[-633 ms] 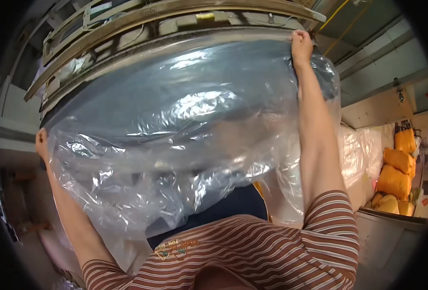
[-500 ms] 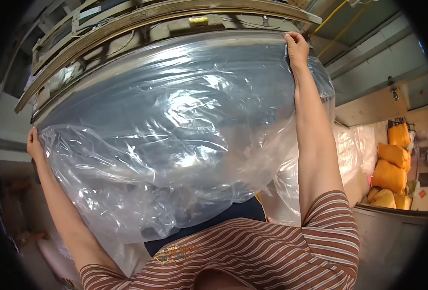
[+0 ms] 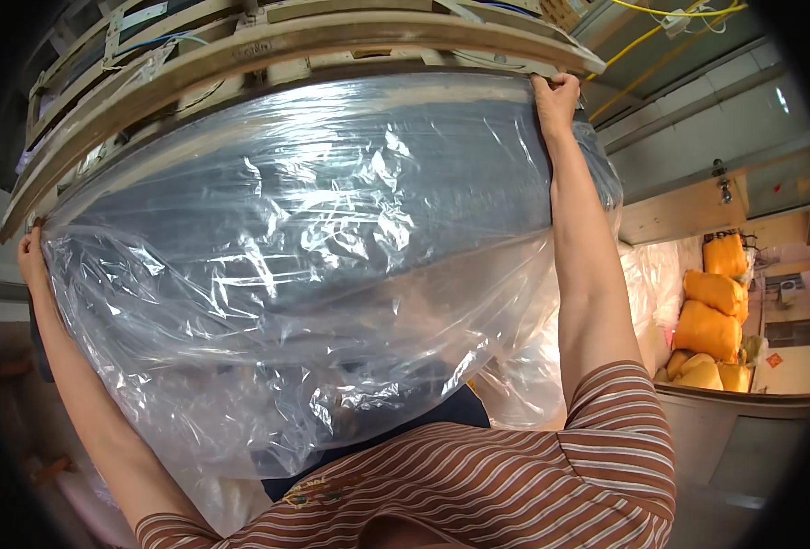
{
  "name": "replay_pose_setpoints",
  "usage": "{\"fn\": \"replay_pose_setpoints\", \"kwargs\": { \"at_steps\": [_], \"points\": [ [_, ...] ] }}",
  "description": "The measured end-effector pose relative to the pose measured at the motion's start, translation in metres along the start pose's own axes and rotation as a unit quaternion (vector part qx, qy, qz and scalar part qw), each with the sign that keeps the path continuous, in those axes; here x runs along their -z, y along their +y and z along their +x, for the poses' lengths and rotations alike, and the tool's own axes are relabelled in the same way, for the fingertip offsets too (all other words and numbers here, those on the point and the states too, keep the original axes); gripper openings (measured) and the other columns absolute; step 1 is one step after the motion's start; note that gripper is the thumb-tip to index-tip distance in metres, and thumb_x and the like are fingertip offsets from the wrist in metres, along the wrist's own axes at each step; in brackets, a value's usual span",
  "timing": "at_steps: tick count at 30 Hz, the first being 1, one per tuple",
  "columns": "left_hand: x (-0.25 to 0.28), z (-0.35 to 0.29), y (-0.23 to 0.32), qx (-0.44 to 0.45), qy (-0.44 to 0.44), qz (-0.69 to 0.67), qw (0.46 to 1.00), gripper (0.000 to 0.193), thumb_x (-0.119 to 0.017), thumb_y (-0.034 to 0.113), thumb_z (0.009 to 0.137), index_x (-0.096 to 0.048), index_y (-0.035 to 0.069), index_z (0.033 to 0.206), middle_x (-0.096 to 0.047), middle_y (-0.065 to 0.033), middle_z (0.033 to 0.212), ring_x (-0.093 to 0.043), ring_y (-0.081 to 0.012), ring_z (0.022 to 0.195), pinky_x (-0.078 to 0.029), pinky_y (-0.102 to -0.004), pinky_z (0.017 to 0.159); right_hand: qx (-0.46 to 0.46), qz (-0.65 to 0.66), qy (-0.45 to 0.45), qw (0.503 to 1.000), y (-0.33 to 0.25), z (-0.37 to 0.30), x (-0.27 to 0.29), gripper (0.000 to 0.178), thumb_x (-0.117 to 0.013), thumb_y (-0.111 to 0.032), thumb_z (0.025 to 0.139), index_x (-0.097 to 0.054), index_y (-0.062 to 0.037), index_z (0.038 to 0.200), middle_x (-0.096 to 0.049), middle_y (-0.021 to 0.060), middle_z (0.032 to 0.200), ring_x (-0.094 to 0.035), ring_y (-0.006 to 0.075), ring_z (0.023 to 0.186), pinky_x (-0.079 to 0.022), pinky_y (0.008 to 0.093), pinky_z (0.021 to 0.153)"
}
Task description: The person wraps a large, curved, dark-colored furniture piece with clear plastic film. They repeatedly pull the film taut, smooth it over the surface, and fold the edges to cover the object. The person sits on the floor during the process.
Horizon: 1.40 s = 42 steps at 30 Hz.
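Head camera looks along my two raised arms, and both of my hands are up on a big clear plastic bag (image 3: 295, 274) that fills most of the frame. My right hand (image 3: 556, 96) is at about one o'clock, fingers curled tight over the bag's upper right corner, pressed just under the end of the curved wooden frame (image 3: 268, 46) that arcs across the top. My left hand (image 3: 32, 256) is out at nine o'clock, closed on the bag's left edge where the plastic meets the lower end of that same wooden frame. Between the two grips the top edge of the bag is drawn fairly taut along the underside of the frame, while the rest hangs down in a crumpled, shiny belly toward six o'clock, ending just above my striped shirt (image 3: 478, 485). Something dark blue shows through and below the plastic near the middle bottom; I cannot tell what it is. Off at three o'clock, well apart from my arms, several filled orange sacks (image 3: 712, 311) are stacked beside more clear plastic. Yellow cables (image 3: 661, 23) run along the ceiling at one o'clock, above my right hand.
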<state>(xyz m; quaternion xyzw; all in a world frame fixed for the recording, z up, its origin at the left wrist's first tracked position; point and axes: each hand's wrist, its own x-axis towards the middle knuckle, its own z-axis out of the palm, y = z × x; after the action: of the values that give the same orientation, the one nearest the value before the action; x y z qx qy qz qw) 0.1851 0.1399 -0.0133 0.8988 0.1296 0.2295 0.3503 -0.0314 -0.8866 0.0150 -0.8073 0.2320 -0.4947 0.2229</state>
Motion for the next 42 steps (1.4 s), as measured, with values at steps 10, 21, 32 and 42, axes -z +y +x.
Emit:
{"fn": "replay_pose_setpoints", "kwargs": {
  "at_steps": [10, 21, 32, 42],
  "points": [
    [-0.002, -0.010, -0.032, 0.054, -0.020, -0.213, 0.975, 0.036, -0.051, 0.028, 0.093, -0.060, -0.003, 0.109, -0.060, -0.0099, 0.107, -0.054, -0.0165, 0.099, -0.041, -0.0281, 0.089, -0.106, 0.105, -0.060, 0.987, 0.028, 0.021, 0.008, 0.037, -0.050, -0.031, 0.088, -0.053, 0.0061, 0.085, -0.052, 0.0253, 0.098, -0.047, 0.0340, 0.096, -0.035, 0.0429, 0.087],
    [0.077, -0.103, 0.100, 0.027, -0.029, -0.292, 0.956, 0.039, -0.054, 0.027, 0.094, -0.054, 0.005, 0.126, -0.056, -0.0074, 0.123, -0.053, -0.0186, 0.108, -0.041, -0.0329, 0.096, -0.137, 0.211, -0.009, 0.968, -0.045, -0.042, 0.060, 0.028, -0.045, -0.027, 0.094, -0.049, 0.0009, 0.090, -0.048, 0.0139, 0.093, -0.048, 0.0234, 0.086, -0.041, 0.0369, 0.081],
    [0.283, -0.282, 0.109, 0.104, 0.100, -0.247, 0.958, 0.042, -0.056, 0.024, 0.092, -0.051, 0.003, 0.128, -0.053, -0.0103, 0.127, -0.050, -0.0214, 0.115, -0.039, -0.0339, 0.098, -0.308, 0.397, -0.430, 0.750, -0.129, -0.106, 0.145, 0.015, -0.063, -0.018, 0.087, -0.061, -0.0044, 0.094, -0.064, 0.0019, 0.083, -0.052, 0.0041, 0.061, -0.041, 0.0161, 0.053],
    [0.162, -0.307, 0.224, -0.219, -0.102, 0.232, 0.942, 0.028, -0.060, 0.016, 0.087, -0.059, -0.003, 0.108, -0.058, -0.0127, 0.103, -0.057, -0.0258, 0.099, -0.044, -0.0332, 0.086, -0.049, 0.294, -0.317, 0.901, -0.130, -0.131, 0.180, 0.021, -0.060, -0.011, 0.083, -0.064, -0.0036, 0.102, -0.060, 0.0035, 0.069, -0.056, 0.0106, 0.064, -0.045, 0.0256, 0.062]
  ]
}}
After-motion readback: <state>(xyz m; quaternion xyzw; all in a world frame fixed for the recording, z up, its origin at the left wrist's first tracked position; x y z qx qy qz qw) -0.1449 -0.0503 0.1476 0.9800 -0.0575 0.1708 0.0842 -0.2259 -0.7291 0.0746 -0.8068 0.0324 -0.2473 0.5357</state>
